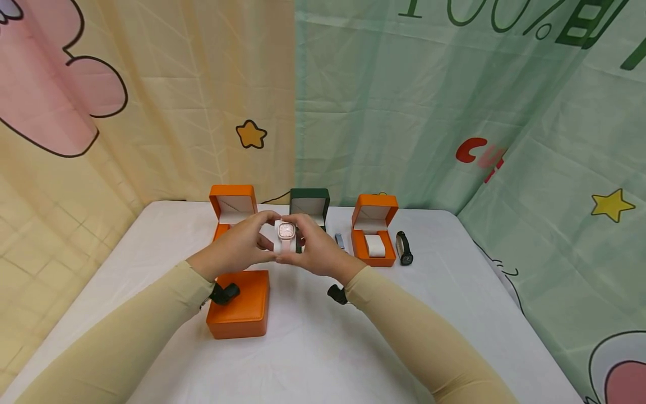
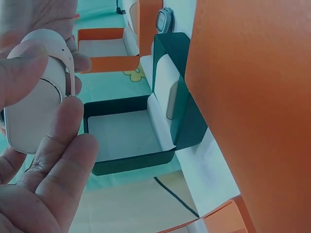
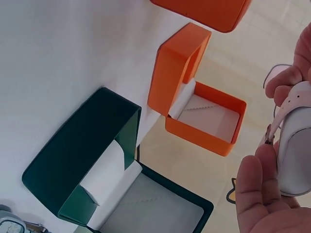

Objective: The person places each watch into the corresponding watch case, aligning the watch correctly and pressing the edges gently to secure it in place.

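Note:
Above the table's middle, both hands hold a pink watch (image 1: 286,231) strapped round a white cushion (image 1: 284,244). My left hand (image 1: 263,235) pinches the cushion from the left and my right hand (image 1: 303,242) grips it from the right. In the left wrist view the cushion (image 2: 32,109) sits between thumb and fingers (image 2: 60,155), the pink strap (image 2: 63,54) curving over it. The right wrist view shows the strap (image 3: 287,104) and cushion (image 3: 294,150) at the right edge, pinched by my fingers (image 3: 252,187).
A closed orange box (image 1: 239,304) lies below my left wrist. Behind the hands stand an open orange box (image 1: 233,209), an open green box (image 1: 310,204) and another open orange box (image 1: 374,235) with a white cushion. A black watch (image 1: 404,248) and a small grey watch (image 1: 340,241) lie on the white table (image 1: 454,292).

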